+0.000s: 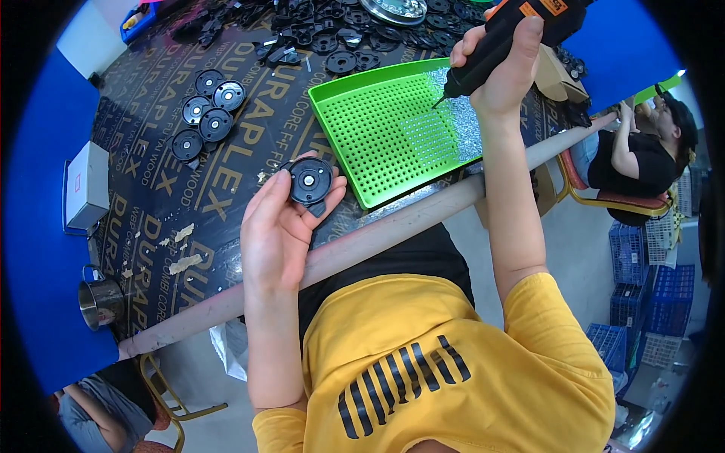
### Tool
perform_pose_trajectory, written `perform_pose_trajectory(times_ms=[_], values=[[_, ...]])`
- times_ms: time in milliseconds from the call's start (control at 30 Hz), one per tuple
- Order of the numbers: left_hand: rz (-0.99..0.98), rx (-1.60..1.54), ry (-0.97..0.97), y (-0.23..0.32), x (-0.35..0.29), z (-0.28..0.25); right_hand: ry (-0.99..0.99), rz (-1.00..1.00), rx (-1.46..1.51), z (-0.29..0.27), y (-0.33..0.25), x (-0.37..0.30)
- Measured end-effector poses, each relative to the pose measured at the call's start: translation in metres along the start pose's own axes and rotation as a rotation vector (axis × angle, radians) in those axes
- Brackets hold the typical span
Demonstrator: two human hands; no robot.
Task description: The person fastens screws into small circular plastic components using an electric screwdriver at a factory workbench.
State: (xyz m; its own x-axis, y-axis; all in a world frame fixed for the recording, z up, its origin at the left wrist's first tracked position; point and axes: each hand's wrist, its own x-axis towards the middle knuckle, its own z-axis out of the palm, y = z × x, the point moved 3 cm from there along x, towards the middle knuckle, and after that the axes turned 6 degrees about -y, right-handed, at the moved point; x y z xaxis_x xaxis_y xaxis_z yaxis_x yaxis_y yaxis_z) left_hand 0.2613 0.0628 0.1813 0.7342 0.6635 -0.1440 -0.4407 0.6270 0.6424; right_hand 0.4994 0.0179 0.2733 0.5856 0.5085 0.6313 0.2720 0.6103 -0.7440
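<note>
My left hand [281,230] holds a round black plastic part [310,183] with a shiny metal centre, its fingers around the edge near the table's front. My right hand [510,79] is wrapped round a black electric screwdriver [483,62] with an orange label. The tool's thin bit points down over a green perforated tray [326,97]. Small silver screws [470,124] lie heaped at the tray's right end, and some sit in rows in the holes beside the heap. To the left, several similar round black parts [216,124] form a cluster on the table.
Black plastic parts [325,38] are piled along the far side, with a round metal dish [396,9] among them. A metal mug [100,302] and a white box [88,185] stand at the left. A pale rail [370,245] edges the table. Another person [642,155] sits at the right.
</note>
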Motion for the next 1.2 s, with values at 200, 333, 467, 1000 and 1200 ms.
perform_pose_trajectory(times_ms=[200, 333, 467, 1000, 1200], values=[[0.001, -0.004, 0.005, 0.0, 0.0, 0.0, -0.293, -0.04, 0.499, -0.007, 0.023, 0.008], [-0.004, -0.004, 0.006, -0.001, -0.001, 0.0, -0.149, 0.028, 0.05, -0.017, 0.008, 0.006], [-0.011, 0.032, -0.001, -0.001, -0.001, 0.003, -0.243, 0.086, 0.213, -0.004, -0.017, 0.002], [-0.008, 0.008, -0.016, 0.0, 0.0, 0.004, -0.277, 0.19, 0.318, 0.108, -0.05, -0.052], [-0.009, 0.01, -0.008, -0.001, 0.0, 0.003, -0.401, 0.147, 0.422, 0.112, -0.041, -0.061]])
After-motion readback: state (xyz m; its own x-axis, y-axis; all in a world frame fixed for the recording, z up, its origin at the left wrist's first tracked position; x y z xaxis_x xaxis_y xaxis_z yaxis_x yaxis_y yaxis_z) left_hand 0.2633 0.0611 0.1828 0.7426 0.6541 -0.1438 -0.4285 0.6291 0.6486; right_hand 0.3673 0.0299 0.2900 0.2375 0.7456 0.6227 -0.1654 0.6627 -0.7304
